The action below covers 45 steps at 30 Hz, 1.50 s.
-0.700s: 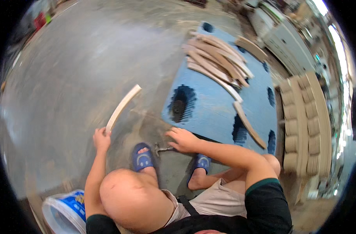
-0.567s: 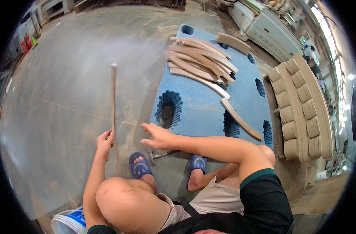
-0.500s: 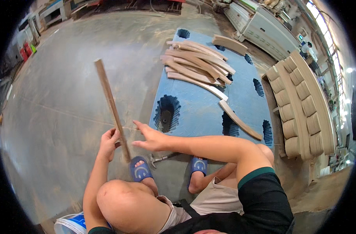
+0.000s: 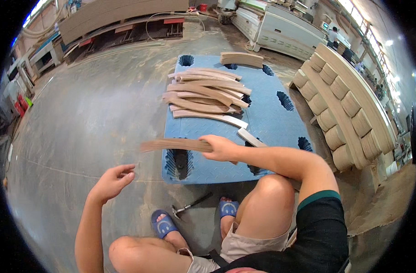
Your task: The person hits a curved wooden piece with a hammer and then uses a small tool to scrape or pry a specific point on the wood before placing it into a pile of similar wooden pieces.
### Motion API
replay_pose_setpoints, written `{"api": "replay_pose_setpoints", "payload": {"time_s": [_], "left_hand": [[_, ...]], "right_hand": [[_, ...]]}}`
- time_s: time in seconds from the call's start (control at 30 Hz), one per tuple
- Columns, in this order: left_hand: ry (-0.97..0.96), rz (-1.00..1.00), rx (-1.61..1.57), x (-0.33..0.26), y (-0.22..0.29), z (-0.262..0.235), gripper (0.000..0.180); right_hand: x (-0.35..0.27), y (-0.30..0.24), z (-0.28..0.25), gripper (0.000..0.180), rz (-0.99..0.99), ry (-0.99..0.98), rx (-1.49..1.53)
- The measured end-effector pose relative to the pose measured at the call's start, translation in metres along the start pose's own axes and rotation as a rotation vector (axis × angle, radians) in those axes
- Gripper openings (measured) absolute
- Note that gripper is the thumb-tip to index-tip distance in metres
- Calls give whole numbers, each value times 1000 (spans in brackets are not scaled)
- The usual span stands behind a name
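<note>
My right hand grips a slightly curved wooden strip near its right end. The strip lies level in the air over the near left part of a blue plastic pallet, its blurred left end reaching past the pallet's edge. To the left, over the floor, my left hand is empty, with fingers apart and the strip's end beyond them. A loose pile of curved wooden strips lies on the pallet's far left half. One more strip lies by itself, partly hidden behind my right forearm.
A hammer lies on the floor between my slippered feet. At the pallet's far edge stands a curved wooden stack. Stacked wooden pieces stand on the right. A white machine is behind, with a person beside it.
The strip has passed from my left hand to my right and swung from upright to level over the pallet. My left hand has let go and moved left. The view has tilted up.
</note>
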State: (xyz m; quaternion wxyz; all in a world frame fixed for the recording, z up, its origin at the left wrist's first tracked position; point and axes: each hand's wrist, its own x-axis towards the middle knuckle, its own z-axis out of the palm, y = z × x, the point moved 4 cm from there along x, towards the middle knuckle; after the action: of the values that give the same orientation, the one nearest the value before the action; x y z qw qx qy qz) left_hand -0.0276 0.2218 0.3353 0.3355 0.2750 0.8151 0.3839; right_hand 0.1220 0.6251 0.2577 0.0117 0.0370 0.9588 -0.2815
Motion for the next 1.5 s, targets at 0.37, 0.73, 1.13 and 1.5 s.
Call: {"api": "replay_pose_setpoints", "payload": {"time_s": [0.37,0.73,1.13,1.5], "left_hand": [[-94,207,376,-46,137,11,61],[-274,411,537,-46,150,69,61],[-348,405,479,-37,146,87,66],[-320,386,425,-44,146,89,64]], "right_hand": [[35,161,-94,70,200,502,-190],[-72,185,-84,45,268,333,-644],[-265,269,-19,63,661,244,-427],[-219,279,-11,49,622,199,-440]]}}
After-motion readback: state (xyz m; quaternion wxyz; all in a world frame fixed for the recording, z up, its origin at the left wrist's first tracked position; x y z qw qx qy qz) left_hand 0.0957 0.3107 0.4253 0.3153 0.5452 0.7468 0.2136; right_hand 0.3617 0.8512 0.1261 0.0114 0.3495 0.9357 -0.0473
